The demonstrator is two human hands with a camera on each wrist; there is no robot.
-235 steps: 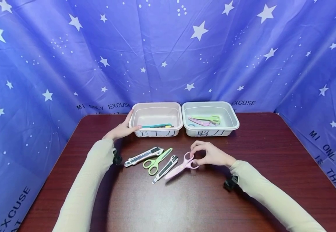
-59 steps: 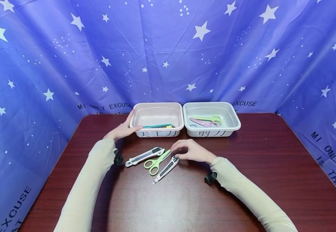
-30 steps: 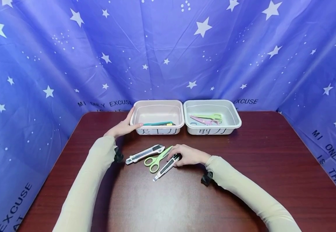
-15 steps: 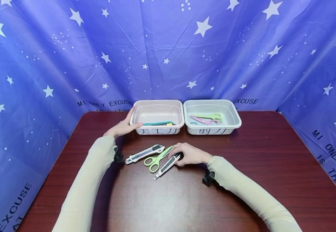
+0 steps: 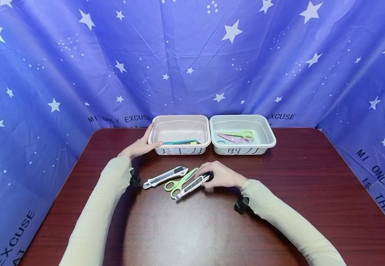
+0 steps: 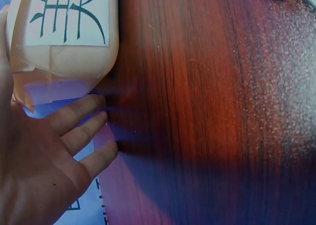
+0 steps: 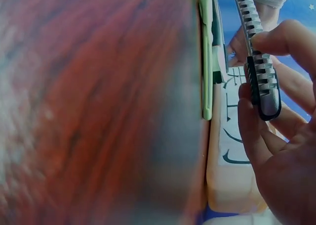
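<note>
My right hand [image 5: 221, 174] pinches a white-and-black utility knife [image 5: 192, 187] near its rear end, between thumb and fingers. In the right wrist view, the knife's ribbed edge [image 7: 261, 69] faces the camera. Green-handled scissors [image 5: 176, 184] lie just left of it, partly behind its front end. Further left, another white-and-black utility knife [image 5: 166, 177] lies on the table. My left hand [image 5: 139, 147] rests against the left corner of the pinkish tub [image 5: 180, 127], thumb at the front rim and fingers along its side. Three of its fingers extend fairly straight in the left wrist view.
A pale tub [image 5: 242, 123] stands to the right, beside the pinkish one, with green scissors [image 5: 245, 134], pink scissors [image 5: 234, 139] and a bluish piece inside. A teal item [image 5: 180, 142] lies in the pinkish tub. Starry blue curtains [image 5: 192, 55] surround the dark red table [image 5: 295, 177].
The pink scissors my right hand held earlier have left the table. My right hand has since gripped the nearer utility knife, whose front end has swung up and toward the green scissors.
</note>
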